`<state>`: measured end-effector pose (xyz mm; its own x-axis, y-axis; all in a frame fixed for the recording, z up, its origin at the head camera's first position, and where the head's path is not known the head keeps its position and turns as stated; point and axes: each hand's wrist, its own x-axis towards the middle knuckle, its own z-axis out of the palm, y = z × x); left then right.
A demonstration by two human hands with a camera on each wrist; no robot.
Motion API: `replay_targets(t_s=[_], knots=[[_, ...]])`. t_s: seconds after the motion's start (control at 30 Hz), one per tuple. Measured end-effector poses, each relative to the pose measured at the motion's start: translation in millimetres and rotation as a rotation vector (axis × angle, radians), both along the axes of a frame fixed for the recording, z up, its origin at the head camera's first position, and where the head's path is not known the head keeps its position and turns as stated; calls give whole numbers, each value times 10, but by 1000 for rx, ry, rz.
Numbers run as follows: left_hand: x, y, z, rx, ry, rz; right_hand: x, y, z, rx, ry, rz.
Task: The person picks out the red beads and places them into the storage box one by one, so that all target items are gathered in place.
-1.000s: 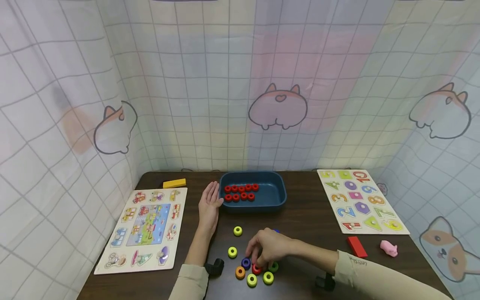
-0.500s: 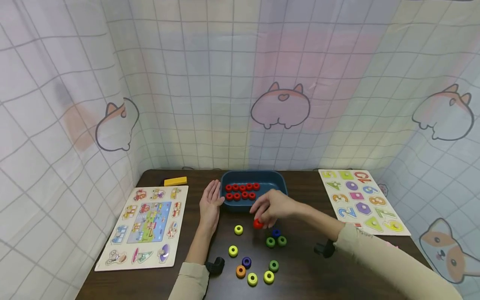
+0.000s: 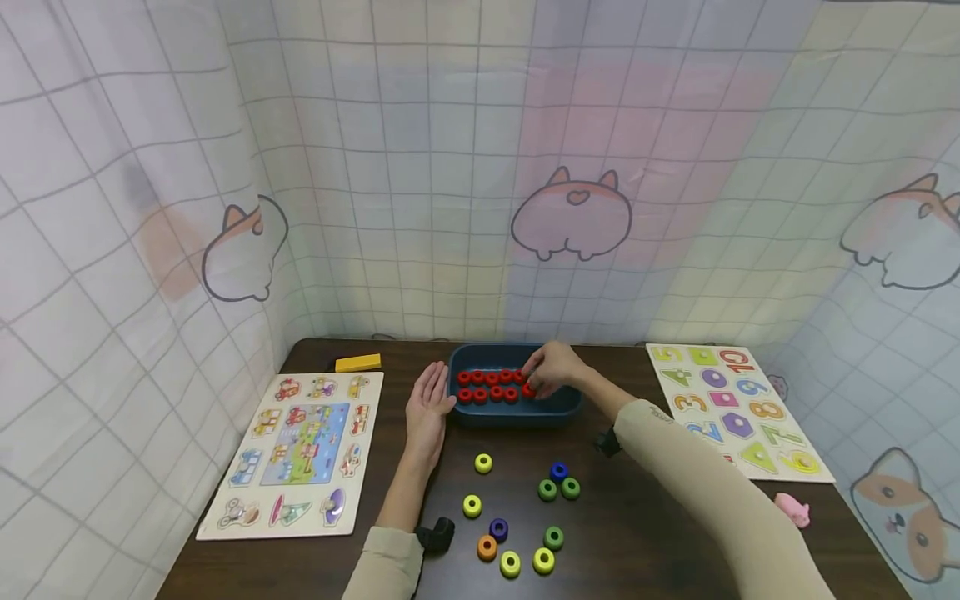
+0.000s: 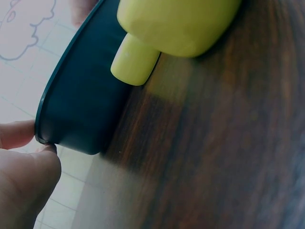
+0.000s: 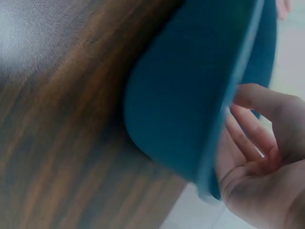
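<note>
A dark blue tray (image 3: 517, 419) stands at the back of the table, with several red ring-shaped beads (image 3: 492, 378) lying in two rows in its left part. My right hand (image 3: 557, 367) is over the tray's inside and pinches a red bead (image 3: 528, 390) at the right end of the front row. In the right wrist view the fingers reach in past the tray's rim (image 5: 231, 95), which hides the bead. My left hand (image 3: 427, 408) lies against the tray's left side, fingers straight. The left wrist view has its thumb (image 4: 45, 164) touching the tray's rim.
In front of the tray lie yellow beads (image 3: 483, 463), green beads (image 3: 553, 537), blue-purple beads (image 3: 498, 529) and an orange bead (image 3: 487, 547). A picture puzzle board (image 3: 292, 458) is at left, a number board (image 3: 738, 408) at right. A yellow block (image 3: 358, 362) and pink pig (image 3: 792, 509) lie near them.
My right hand has picked a red bead off the table among the loose beads and carried it up and away into the tray. The left hand has stayed at the tray's side.
</note>
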<state>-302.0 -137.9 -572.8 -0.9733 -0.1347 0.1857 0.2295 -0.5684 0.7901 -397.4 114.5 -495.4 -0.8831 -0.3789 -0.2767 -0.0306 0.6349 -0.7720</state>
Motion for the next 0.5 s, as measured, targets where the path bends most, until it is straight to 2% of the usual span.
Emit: replay_targets(t_s=[0.1,0.2,0.33,0.5], knots=[[7,30,4,4,0,-3,-21,12,-103,11,-12,-26],[9,36,11,9,3,-9,-14,32,-133,-11,-28,-27],[-10,22,15,4,16,-12,53,89,-59,-58,-2,10],[-30,-14,7,-16,17,-16,208,205,96,-120,69,46]])
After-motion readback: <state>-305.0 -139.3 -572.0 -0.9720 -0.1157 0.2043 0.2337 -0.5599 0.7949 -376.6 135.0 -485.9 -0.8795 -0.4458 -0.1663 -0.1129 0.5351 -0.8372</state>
